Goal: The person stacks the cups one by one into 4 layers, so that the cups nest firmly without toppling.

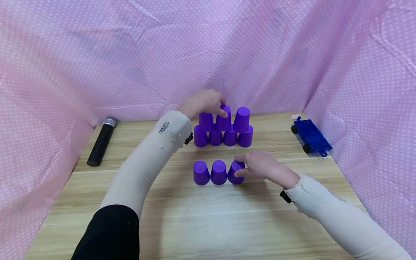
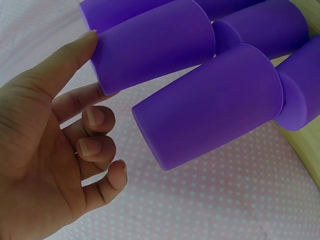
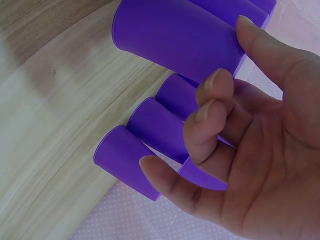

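Observation:
Upside-down purple cups stand in two groups. At the back, a row of several cups (image 1: 215, 138) carries a second row of three. My left hand (image 1: 204, 100) pinches the middle cup of that upper row (image 1: 223, 122) near its top; in the left wrist view, thumb and forefinger are at the narrow end of this cup (image 2: 155, 47), other fingers curled free. In front stand three cups side by side. My right hand (image 1: 262, 167) pinches the rightmost front cup (image 1: 234, 177) between thumb and forefinger, seen large in the right wrist view as a cup (image 3: 175, 37).
A black microphone (image 1: 102, 142) with a silver head lies at the left of the wooden table (image 1: 208, 224). A blue toy cart (image 1: 311, 135) with black wheels is at the right edge. Pink dotted cloth (image 1: 162, 54) surrounds the back and sides.

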The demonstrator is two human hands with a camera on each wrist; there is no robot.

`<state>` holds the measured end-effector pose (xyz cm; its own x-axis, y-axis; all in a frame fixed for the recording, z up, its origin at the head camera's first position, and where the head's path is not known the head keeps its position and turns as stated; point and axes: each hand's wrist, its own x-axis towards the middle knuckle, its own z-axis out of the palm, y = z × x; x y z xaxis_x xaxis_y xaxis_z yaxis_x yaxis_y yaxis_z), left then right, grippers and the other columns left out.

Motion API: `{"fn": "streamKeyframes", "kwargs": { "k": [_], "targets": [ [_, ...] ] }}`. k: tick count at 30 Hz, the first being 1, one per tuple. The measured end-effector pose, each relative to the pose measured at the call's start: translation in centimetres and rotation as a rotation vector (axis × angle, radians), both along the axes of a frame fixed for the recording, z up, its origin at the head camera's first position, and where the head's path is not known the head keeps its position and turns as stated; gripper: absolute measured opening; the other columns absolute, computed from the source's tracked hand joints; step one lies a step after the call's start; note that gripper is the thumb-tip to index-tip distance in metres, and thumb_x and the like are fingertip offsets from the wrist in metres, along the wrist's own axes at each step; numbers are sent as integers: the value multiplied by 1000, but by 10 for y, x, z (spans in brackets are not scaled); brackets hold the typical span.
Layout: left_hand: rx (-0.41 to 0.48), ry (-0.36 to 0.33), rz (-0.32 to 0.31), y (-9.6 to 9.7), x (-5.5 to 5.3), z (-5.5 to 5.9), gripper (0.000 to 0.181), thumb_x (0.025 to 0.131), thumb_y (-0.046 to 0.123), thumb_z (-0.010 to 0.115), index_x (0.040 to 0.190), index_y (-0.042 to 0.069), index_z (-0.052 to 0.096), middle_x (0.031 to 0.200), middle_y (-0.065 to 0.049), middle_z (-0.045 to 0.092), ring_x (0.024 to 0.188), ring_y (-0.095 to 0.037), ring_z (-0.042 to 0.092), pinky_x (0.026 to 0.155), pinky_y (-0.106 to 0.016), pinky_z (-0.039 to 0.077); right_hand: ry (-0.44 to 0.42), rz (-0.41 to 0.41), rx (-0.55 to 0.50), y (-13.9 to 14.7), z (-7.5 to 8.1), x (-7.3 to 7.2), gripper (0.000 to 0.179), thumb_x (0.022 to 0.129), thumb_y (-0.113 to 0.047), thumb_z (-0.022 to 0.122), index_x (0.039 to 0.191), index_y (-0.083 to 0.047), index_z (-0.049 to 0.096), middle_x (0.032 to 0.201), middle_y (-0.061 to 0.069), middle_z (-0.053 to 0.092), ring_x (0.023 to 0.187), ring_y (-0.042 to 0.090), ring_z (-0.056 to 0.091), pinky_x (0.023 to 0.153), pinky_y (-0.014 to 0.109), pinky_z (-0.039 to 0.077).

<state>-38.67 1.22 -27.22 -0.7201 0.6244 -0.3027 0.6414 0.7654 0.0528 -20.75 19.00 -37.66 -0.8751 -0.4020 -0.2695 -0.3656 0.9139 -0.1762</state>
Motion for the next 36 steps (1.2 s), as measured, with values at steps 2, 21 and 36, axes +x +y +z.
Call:
{"fn": "streamKeyframes", "kwargs": {
  "k": [2,21,36],
  "targets": [
    [-4,11,-1,1,1,-1,57,88,60,67,129,21,63,128,-4,65,119,-26,59,101,-48,47,-2,-4,7,0,0,0,63,86,-55,72,136,-18,64,118,9,73,103,30,70,68,46,54],
    [-25,1,3,2,1,-8,56,89,59,66,128,19,64,128,-6,65,118,-29,60,101,-49,47,-9,-4,-5,-4,-2,5,61,87,-53,71,136,-17,64,115,11,74,102,33,70,69,48,55],
    [-15,21,-7,4,-1,-5,50,89,57,67,119,18,67,120,-5,67,110,-27,60,98,-48,48,-11,-28,-6,-1,1,4,61,88,-53,70,137,-18,63,121,12,72,109,35,68,77,56,54]
  ]
}}
